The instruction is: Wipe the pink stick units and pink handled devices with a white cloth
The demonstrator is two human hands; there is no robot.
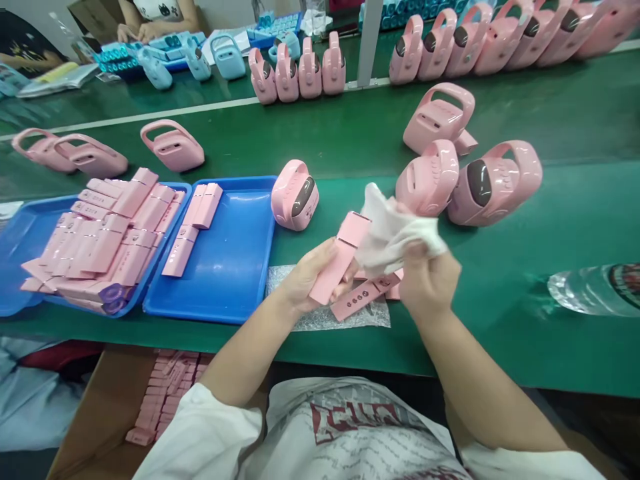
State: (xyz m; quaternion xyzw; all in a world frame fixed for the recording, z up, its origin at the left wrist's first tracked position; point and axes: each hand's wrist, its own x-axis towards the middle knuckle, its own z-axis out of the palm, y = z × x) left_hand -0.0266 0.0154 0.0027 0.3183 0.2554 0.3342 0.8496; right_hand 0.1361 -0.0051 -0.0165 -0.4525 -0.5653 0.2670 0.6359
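My left hand (311,273) is closed round a long pink piece (341,257), which is tilted with its upper end toward the cloth. A white cloth (395,230) is bunched in my right hand (431,277), its loose end beside the upper end of the piece. Below my hands, another pink piece with a row of round marks (360,299) lies on a sheet of bubble wrap (320,321). Part of a further pink piece shows by my right hand, mostly hidden.
Left of my hands are a blue tray (230,267) with a few pink pieces and a heaped tray (183,193). Pink handled devices (295,197) stand around. A bottle (580,290) lies right. A person (163,23) sits across.
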